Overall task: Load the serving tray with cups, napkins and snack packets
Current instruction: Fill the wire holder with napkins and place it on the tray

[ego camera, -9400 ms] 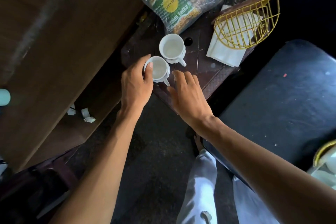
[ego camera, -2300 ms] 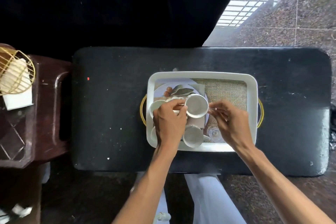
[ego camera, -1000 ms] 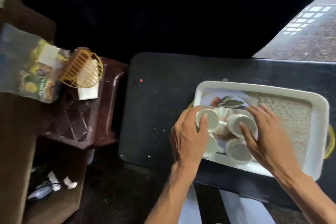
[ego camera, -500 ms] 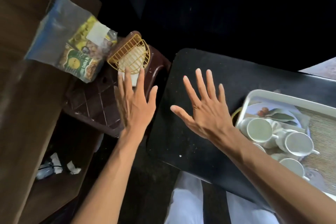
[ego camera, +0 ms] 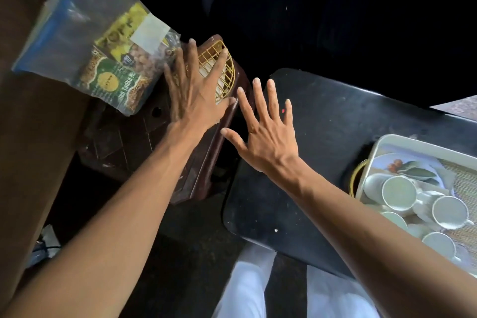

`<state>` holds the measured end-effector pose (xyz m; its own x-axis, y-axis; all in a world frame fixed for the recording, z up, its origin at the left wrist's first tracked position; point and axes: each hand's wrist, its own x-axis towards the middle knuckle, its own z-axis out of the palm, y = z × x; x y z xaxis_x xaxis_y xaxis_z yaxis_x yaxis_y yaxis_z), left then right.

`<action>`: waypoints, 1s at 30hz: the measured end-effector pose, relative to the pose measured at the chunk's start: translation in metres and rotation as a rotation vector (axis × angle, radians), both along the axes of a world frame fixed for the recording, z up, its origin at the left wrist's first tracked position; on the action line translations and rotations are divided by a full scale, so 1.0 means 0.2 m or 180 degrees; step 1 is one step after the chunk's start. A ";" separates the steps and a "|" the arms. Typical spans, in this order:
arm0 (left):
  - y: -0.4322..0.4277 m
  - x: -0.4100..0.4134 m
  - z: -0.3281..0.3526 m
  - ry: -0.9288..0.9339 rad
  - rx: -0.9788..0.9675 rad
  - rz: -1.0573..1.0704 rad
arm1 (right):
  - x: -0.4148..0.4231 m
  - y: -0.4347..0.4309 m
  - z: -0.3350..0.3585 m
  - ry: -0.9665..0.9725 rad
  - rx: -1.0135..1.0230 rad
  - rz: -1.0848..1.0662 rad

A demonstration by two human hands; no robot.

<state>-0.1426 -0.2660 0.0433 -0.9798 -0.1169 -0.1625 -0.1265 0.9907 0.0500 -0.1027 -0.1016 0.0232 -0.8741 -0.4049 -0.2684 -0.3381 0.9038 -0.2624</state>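
The white serving tray [ego camera: 423, 144] sits at the right edge on a black table [ego camera: 335, 116], holding several white cups [ego camera: 398, 191] on a leaf-patterned plate. A yellow wire napkin holder [ego camera: 224, 70] with white napkins inside stands on a dark brown stool [ego camera: 124, 142]. My left hand [ego camera: 196, 93] is spread flat over the holder, fingers apart, holding nothing. My right hand [ego camera: 263, 131] hovers open just right of the stool, over the table's left end. A clear bag of snack packets [ego camera: 103, 59] lies left of the holder.
A brown wooden surface [ego camera: 31, 137] runs down the left side. A dark sofa fills the top. White trouser legs [ego camera: 247, 286] show below the table edge, and crumpled scraps lie on the floor at lower left.
Both hands left the cups in the tray and swung left. In the last half second my left hand advanced onto the napkin holder and my right hand followed toward the stool.
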 end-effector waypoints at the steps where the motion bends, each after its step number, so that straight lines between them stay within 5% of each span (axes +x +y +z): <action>1: -0.01 -0.01 0.00 -0.0020 0.0010 0.0005 | 0.00 -0.01 -0.01 0.0001 0.0000 -0.0010; 14: -0.07 -0.05 0.08 0.0323 0.0190 -0.0090 | 0.02 -0.05 0.00 -0.0126 0.0020 -0.0081; 18: -0.06 0.01 0.19 0.0638 0.0421 0.0048 | 0.02 -0.02 0.12 -0.0315 -0.1136 -0.0697; 22: 0.06 0.16 0.31 0.1116 0.1347 0.0414 | 0.06 0.09 0.27 -0.0835 -0.2764 -0.1738; 27: 0.39 0.34 0.34 0.0804 0.3281 0.1078 | 0.21 0.35 0.39 -0.0943 -0.3301 -0.2012; 30: 0.64 0.43 0.30 0.0467 0.3763 0.1279 | 0.28 0.54 0.41 -0.0834 -0.3313 -0.2200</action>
<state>-0.0560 -0.1386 0.1029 -0.9265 -0.2682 -0.2641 -0.3265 0.2234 0.9184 -0.0468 0.0070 0.1055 -0.9553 -0.0112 -0.2953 0.2873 0.1987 -0.9370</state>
